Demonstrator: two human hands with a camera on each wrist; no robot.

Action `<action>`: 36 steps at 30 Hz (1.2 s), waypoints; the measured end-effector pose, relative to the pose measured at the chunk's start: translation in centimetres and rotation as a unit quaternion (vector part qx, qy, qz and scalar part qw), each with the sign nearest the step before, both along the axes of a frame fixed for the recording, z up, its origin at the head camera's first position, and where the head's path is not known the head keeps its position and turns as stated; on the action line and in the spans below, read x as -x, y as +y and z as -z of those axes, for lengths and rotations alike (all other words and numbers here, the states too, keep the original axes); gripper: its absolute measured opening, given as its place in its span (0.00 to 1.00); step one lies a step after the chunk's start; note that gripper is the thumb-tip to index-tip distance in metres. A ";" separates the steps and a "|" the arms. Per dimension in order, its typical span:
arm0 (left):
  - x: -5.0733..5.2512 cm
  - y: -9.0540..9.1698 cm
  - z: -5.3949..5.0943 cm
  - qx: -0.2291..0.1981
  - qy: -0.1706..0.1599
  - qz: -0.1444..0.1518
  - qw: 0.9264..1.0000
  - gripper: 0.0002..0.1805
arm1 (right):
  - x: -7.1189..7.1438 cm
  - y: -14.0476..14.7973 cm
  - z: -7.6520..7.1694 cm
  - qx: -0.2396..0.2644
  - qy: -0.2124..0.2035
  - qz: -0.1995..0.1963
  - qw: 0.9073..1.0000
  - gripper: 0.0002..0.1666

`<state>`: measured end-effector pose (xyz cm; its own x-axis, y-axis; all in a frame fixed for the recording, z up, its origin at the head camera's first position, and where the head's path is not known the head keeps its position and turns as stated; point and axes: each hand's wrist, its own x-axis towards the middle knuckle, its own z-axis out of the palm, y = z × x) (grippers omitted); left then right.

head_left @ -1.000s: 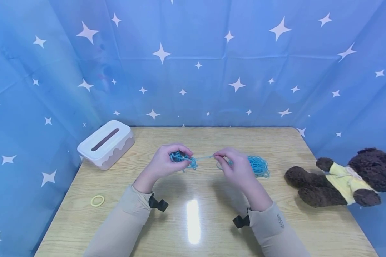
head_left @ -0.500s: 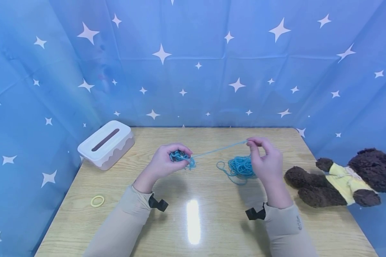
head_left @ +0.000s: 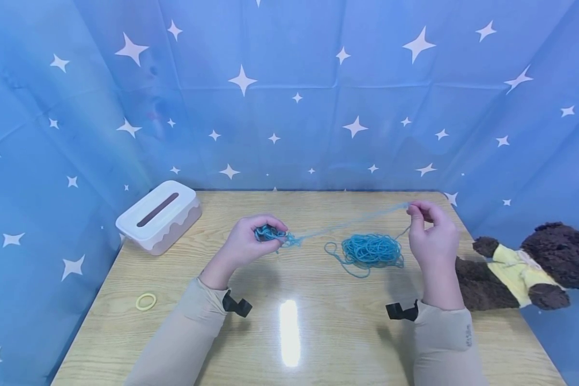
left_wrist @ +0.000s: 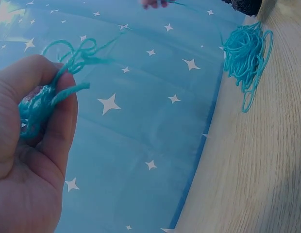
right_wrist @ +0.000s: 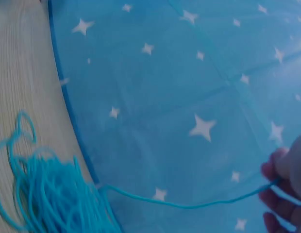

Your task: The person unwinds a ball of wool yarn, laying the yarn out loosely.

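Note:
My left hand point(head_left: 253, 242) grips a small tangle of blue yarn point(left_wrist: 39, 109), with loops and a loose end sticking out past the fingertips. To the right, my right hand point(head_left: 434, 230) is raised and pinches a strand of the yarn between thumb and fingertips. That strand stretches across from the left hand, blurred along its length. A bigger loose pile of blue yarn point(head_left: 372, 250) lies on the table between the hands. In the right wrist view a strand runs from the pile point(right_wrist: 63, 194) to the fingers of the right hand point(right_wrist: 289, 179).
A white and pale pink tissue box point(head_left: 159, 217) stands at the back left of the wooden table point(head_left: 251, 343). Nearer lies a yellow ring point(head_left: 146, 302). A brown plush bear point(head_left: 521, 273) in yellow clothes lies at the right edge. A starry blue curtain point(head_left: 289, 107) hangs behind.
My right hand has moved far to the right and slightly away, drawing out a longer strand from the left hand and uncovering the yarn pile. The left hand has stayed in place.

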<state>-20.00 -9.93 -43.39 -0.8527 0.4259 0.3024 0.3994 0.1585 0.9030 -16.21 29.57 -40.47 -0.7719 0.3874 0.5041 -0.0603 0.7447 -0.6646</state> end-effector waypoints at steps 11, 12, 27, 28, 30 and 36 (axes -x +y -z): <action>0.3 -0.2 0.2 -0.005 0.003 0.007 1.000 0.13 | 1.3 4.3 2.7 -0.101 -0.293 -0.044 0.950 0.24; 0.3 -0.2 0.2 -0.004 0.003 0.007 1.000 0.13 | 1.4 4.4 3.1 -0.101 -0.306 -0.058 0.945 0.23; 0.1 -0.2 0.0 0.011 0.017 0.022 1.000 0.13 | 1.3 -3.3 2.9 -0.120 -0.233 -0.213 0.941 0.25; 0.1 -0.2 -0.1 0.011 0.019 0.023 0.999 0.13 | 1.2 -4.4 3.0 -0.108 -0.213 -0.241 0.941 0.25; 0.1 -0.2 -0.1 0.012 0.022 0.026 0.999 0.13 | 1.0 -6.6 3.2 -0.083 -0.183 -0.295 0.934 0.26; 0.0 0.0 -0.1 0.010 0.025 0.034 0.999 0.13 | -0.1 -11.4 4.0 -0.061 -0.125 -0.368 0.919 0.21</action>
<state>-20.04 -9.95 -43.28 -0.8058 0.4886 0.3345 0.4537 0.1464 0.8790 -16.12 18.20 -44.45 -0.8995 -0.3344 0.2811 -0.4354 0.6330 -0.6401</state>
